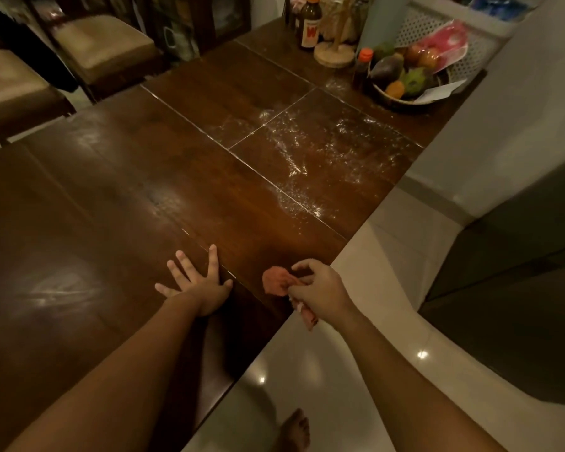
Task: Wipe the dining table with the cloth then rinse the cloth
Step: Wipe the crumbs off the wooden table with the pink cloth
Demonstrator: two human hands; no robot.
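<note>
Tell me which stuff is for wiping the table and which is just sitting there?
For the job: pink cloth gripped by the right hand, dining table, white powdery mess, left hand resting flat on it.
Just lying about: fruit basket, brown bottle, small orange-capped bottle, wooden stand, chairs.

The dining table [111,190] is dark reddish-brown wood, dusted toward its far end with white speckles [307,151]. The cloth [276,282] is salmon pink. The chair cushions [101,40] are beige, the floor tiles [388,256] glossy off-white, a bottle cap [366,54] orange.
</note>
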